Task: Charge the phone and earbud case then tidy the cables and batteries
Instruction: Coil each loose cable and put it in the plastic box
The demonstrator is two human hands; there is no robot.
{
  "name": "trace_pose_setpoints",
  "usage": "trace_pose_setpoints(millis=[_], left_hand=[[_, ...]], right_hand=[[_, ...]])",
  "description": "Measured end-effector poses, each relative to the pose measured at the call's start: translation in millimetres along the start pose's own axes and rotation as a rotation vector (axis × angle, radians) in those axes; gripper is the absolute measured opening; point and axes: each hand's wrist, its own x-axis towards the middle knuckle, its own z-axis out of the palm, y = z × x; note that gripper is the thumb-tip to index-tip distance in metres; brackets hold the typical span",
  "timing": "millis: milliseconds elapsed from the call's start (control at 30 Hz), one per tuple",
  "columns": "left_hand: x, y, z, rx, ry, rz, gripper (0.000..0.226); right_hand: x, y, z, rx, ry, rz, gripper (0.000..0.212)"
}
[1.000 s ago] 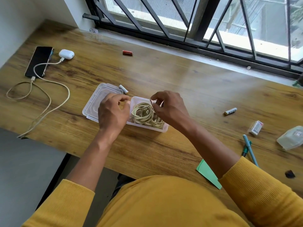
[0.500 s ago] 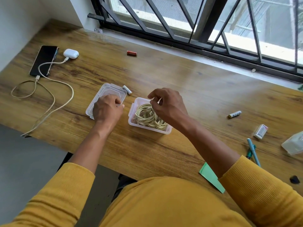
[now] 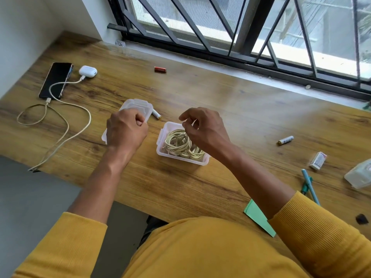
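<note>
Head view. The coiled cable (image 3: 181, 144) lies inside the open plastic box (image 3: 160, 146), near the middle of the surface (image 3: 230, 109), closer to its near edge. The right hand (image 3: 202, 129) hovers over the box's far side with fingers curled; thumb and forefinger seem to pinch one cable end, though I cannot tell for certain. The left hand (image 3: 125, 131) rests on the lid (image 3: 138, 106) just left of the box, its fingers curled onto the lid's rim.

The cable should be light, soft and springy, so its loops may try to lift out; best taken at the plug end or pressed flat across the coil. The coil lies flat, its longer spread running along the box, from the near right corner towards the far left. The lid is likely thin, light and a little flexible; hold it by the edges.

The batteries are small, hard cylinders that will roll, best pinched mid-body. The battery by the lid (image 3: 156, 114) points diagonally towards the far left corner. The red battery (image 3: 160, 69), near the far edge, lies roughly parallel to it. The battery on the right (image 3: 285, 140) lies nearly parallel to the near edge, slightly tilted.

The phone (image 3: 55, 80) and earbud case (image 3: 88, 71) sit at the far left corner, each with a charging cable (image 3: 66, 127) plugged in.
</note>
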Motion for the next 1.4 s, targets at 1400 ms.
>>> trace_pose_setpoints(millis=[1400], left_hand=[[-22,7,16,-0.602,-0.239,-0.287,0.020]], right_hand=[[-34,38,-20,0.267,0.126,0.529,0.028]])
